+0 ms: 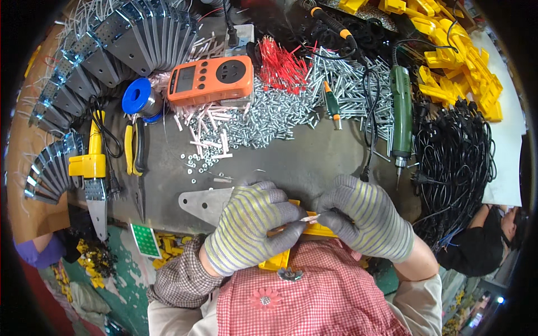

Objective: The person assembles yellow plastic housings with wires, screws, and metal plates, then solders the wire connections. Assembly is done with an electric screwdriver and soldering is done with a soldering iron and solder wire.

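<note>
Both hands wear grey gloves with yellow stripes and meet close to my body at the table's front edge. My left hand (253, 227) is closed, its thumb and forefinger pinching one end of a thin whitish wire-like piece (310, 218). The other end runs into the closed fingertips of my right hand (364, 218); its exact kind is too small to tell. Under the hands lies a yellow plastic housing (319, 228), largely covered by the gloves. A flat grey metal plate (203, 205) with holes sticks out to the left, its near end hidden behind my left hand.
An orange meter (210, 80) stands behind loose screws (269, 120) and red-sleeved pieces (280, 64). Left are a solder spool (140, 99), yellow-handled pliers (134, 148) and a finished yellow-handled scraper-like tool (92, 162). Right are a green electric screwdriver (401, 112), black cords (454, 162) and yellow housings (471, 73).
</note>
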